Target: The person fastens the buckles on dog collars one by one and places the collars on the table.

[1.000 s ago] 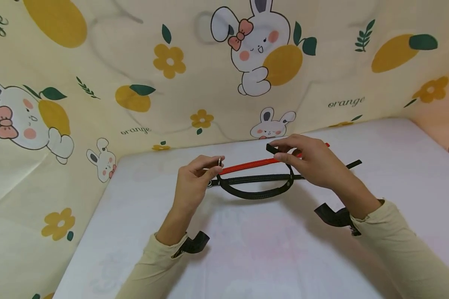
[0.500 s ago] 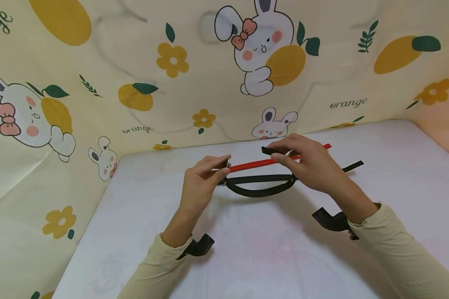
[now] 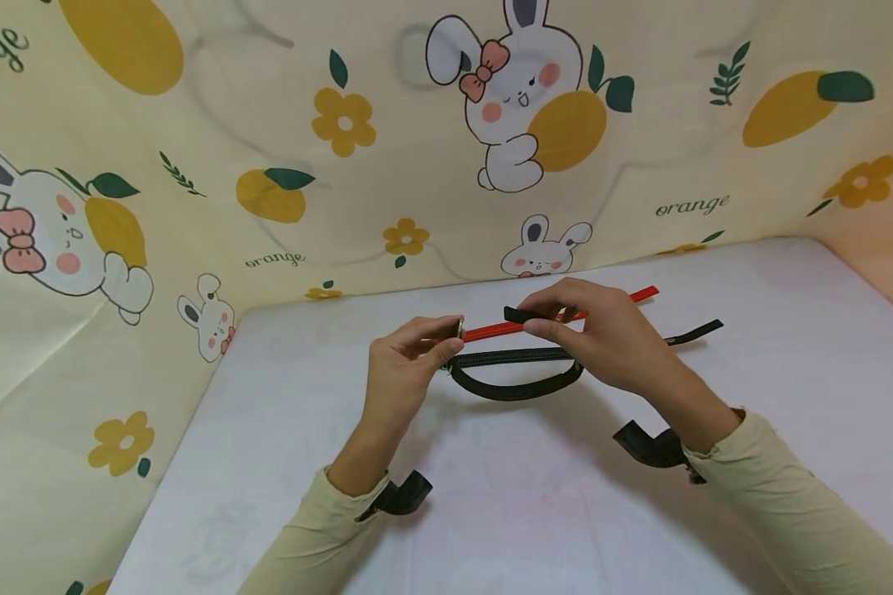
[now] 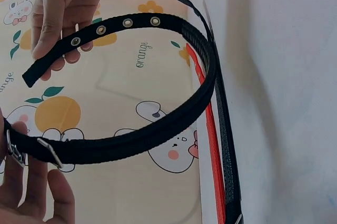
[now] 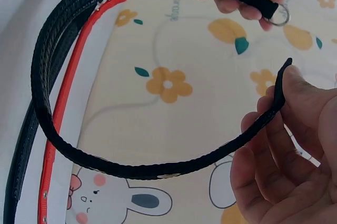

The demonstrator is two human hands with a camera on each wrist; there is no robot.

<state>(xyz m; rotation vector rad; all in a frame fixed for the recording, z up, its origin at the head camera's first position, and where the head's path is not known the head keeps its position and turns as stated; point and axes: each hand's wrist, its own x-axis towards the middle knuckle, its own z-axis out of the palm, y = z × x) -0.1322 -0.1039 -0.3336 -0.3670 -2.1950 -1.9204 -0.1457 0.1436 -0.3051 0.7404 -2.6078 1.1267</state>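
Observation:
Both hands hold a black collar (image 3: 513,392) by its two ends, so that its band hangs in a curved loop. My left hand (image 3: 402,364) pinches the end with the metal buckle (image 4: 15,153); a metal keeper loop sits beside it. The fingers of my right hand (image 3: 603,335) grip the other end, where a row of metal eyelets (image 4: 101,30) shows in the left wrist view. A short gap separates the strap tip from the buckle end. Behind the loop lie a red collar (image 3: 491,330) and a second black collar (image 3: 694,334), both stretched out straight.
A white-covered table (image 3: 491,512) stretches under the hands. At its back stands a cream cloth (image 3: 387,173) printed with rabbits, oranges and flowers. Black curved pieces (image 3: 408,494) stick out from the cuffs at both wrists.
My right hand has moved left and slightly down with the strap tip, while my left hand has shifted a little right, so the two ends are closer together.

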